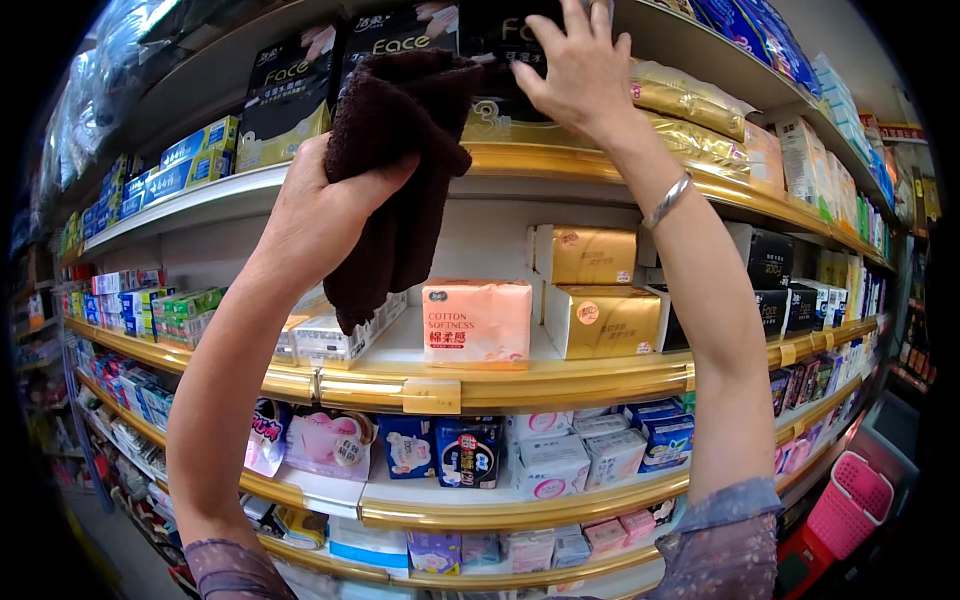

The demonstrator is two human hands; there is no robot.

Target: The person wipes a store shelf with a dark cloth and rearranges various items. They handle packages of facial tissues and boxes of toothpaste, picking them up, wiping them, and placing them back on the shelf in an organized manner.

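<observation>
A dark brown cloth, folded and hanging down, is gripped in my left hand in front of the upper shelf. My right hand is raised with its fingers spread against a black tissue pack with a gold base; whether it presses on the pack or only rests there I cannot tell. More black tissue packs stand to the left on the same shelf. Gold-wrapped packs lie stacked just right of my right wrist. Below, a peach tissue pack sits at the front of the middle shelf.
Gold shelf edges run across, one bearing a price tag. Gold tissue packs stand on the middle shelf, toothpaste boxes at upper left. Sanitary pad packs fill a lower shelf. A pink plastic basket is at lower right.
</observation>
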